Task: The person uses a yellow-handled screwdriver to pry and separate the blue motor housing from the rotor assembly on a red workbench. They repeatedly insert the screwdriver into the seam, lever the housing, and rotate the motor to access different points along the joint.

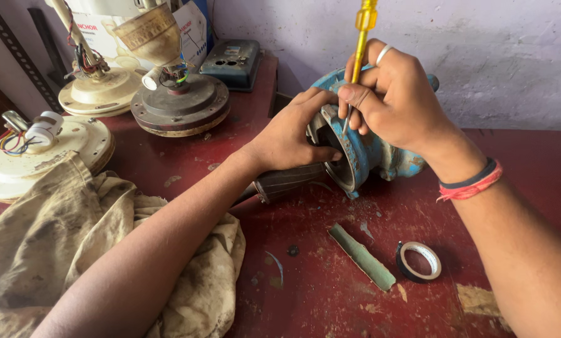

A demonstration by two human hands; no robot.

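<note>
Blue motor housing [363, 153] lies on its side on the red bench [330, 294]. Left hand [291, 134] grips its open rim; right hand [393, 100] pinches a yellow screwdriver [359, 47], tip inside the opening. Housing remains assembled; tape roll [419, 261] lies untouched nearby.

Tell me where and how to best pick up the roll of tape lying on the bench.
The tape roll lies flat on the red bench, hole up, just right of the green strip. Come straight down from above and pinch across its ring wall, one finger in the hole, the thumb outside. Its right and near sides look free; the right hand holding the yellow screwdriver is nearest.
</note>
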